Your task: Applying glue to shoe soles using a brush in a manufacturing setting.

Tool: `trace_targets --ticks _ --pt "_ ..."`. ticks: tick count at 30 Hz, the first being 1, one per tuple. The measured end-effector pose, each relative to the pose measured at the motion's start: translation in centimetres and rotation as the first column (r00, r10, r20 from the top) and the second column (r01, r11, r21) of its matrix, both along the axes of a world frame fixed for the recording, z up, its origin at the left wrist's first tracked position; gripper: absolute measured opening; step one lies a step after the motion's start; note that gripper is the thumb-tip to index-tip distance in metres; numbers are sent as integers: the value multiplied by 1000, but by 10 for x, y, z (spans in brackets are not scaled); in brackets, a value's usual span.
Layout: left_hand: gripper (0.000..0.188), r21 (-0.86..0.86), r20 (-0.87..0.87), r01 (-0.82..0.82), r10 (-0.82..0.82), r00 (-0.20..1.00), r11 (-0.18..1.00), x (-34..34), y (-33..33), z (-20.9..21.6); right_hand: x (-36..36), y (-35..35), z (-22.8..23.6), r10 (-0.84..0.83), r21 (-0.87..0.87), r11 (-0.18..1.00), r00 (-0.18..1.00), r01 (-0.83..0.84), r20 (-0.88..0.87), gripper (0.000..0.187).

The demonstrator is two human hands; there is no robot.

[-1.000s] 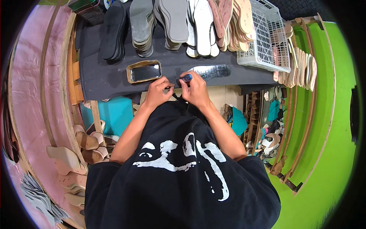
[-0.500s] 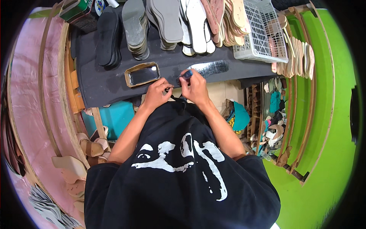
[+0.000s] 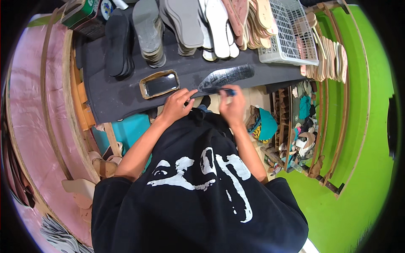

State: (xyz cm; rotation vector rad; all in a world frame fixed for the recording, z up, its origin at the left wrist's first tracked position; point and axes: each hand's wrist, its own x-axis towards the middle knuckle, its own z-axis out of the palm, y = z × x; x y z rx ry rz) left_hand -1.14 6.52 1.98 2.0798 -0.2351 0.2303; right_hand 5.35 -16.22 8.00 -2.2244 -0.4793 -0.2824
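Two hands work at the near edge of a dark-covered table [image 3: 126,97]. The left hand [image 3: 177,105] lies with fingers spread and pressed flat by the heel end of a glossy black sole [image 3: 228,78], apparently to pin it so it cannot slide. The right hand [image 3: 232,105] is closed around a small blue-handled tool [image 3: 223,90], likely a brush, whose tip rests at the sole's near edge; the sheen on the sole suggests a wet coat. The sole lies flat and lengthwise along the table's front, close enough for both hands to reach without leaning.

Just left of the left hand sits a shallow rectangular tin tray [image 3: 159,83] with a dark liquid inside, kept within dipping distance. Behind, stacks of grey and black soles [image 3: 147,33] and paler insoles [image 3: 219,25] stand in rows, and a white wire basket [image 3: 287,33] holds the far right corner. Tan cut pieces [image 3: 101,166] pile up below the table on the left.
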Motion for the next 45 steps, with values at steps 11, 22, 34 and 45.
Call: trace_targets --ticks 11,22,34,45 --pt "39 63 41 -13 10 999 998 3 0 0 13 -7 7 -76 77 994 997 77 -25 12" --pt "39 51 27 -83 82 996 995 1 -6 -3 104 -90 -11 -424 140 897 906 420 -6 14" --pt "44 159 41 -232 228 973 960 4 -22 -3 74 -27 -12 121 228 971 972 -73 -203 14" --pt "40 220 24 -341 344 938 914 8 -38 4 70 -29 -1 250 -240 948 955 -208 161 40"
